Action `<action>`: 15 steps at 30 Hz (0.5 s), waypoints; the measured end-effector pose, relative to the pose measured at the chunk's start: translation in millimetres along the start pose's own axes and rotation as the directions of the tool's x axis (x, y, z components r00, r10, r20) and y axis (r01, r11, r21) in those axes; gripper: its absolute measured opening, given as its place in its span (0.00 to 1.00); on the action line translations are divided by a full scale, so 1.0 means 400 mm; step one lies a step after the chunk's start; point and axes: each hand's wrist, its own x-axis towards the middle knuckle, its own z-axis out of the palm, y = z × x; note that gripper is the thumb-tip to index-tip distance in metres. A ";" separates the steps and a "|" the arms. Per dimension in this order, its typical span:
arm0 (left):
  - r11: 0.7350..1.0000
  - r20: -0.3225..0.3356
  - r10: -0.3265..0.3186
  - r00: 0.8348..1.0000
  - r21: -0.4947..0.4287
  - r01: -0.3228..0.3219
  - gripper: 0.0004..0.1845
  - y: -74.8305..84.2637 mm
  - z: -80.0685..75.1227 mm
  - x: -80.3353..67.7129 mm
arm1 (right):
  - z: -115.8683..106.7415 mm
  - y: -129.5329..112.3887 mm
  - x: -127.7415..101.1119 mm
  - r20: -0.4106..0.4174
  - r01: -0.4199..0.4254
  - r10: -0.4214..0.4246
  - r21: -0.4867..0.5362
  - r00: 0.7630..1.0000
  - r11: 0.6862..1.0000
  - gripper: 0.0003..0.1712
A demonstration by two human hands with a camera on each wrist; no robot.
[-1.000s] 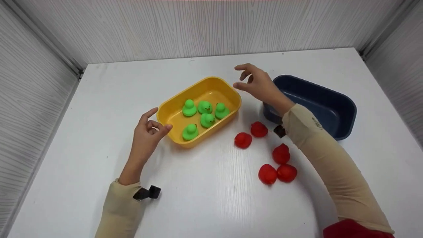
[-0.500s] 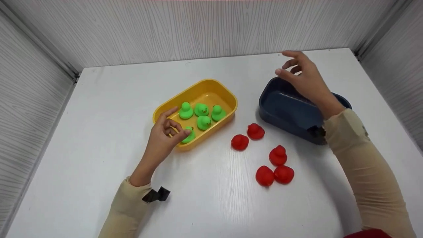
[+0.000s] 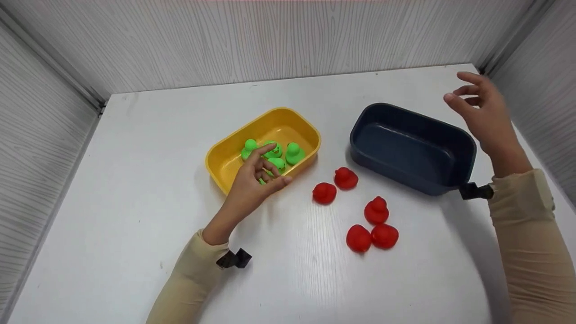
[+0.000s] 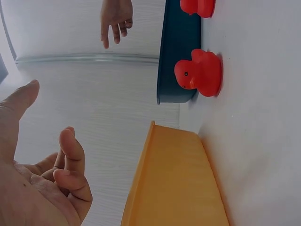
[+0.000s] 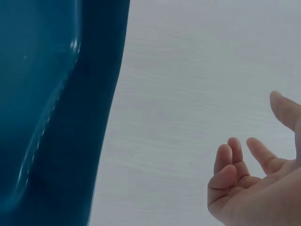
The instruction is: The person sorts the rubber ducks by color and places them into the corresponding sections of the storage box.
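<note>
Left hand: above near rim of yellow tub, fingers loosely curled, nothing held; left wrist view shows bare palm and the tub's outer wall only.
Green ducks: inside yellow tub, one partly hidden by the hand; seen in head view only.
Red ducks: five loose on white counter between the tubs; left wrist view catches two, one facing camera.
Navy tub: right of yellow tub, upright.
Right hand: raised past navy tub's far right end, fingers relaxed, holding nothing; right wrist view confirms.
</note>
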 end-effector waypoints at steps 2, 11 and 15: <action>1.000 0.021 0.000 1.000 -0.001 0.000 0.40 -0.002 0.012 0.005 | -0.018 0.020 -0.011 -0.009 -0.008 0.008 -0.024 1.000 1.000 0.31; 1.000 0.071 0.021 0.997 -0.019 -0.020 0.39 -0.019 0.064 0.020 | -0.099 0.124 -0.062 0.060 -0.128 0.142 -0.191 0.988 0.973 0.36; 1.000 0.100 0.027 0.995 -0.012 -0.026 0.38 -0.030 0.083 0.023 | -0.115 0.164 -0.085 0.112 -0.154 0.192 -0.281 0.975 0.947 0.40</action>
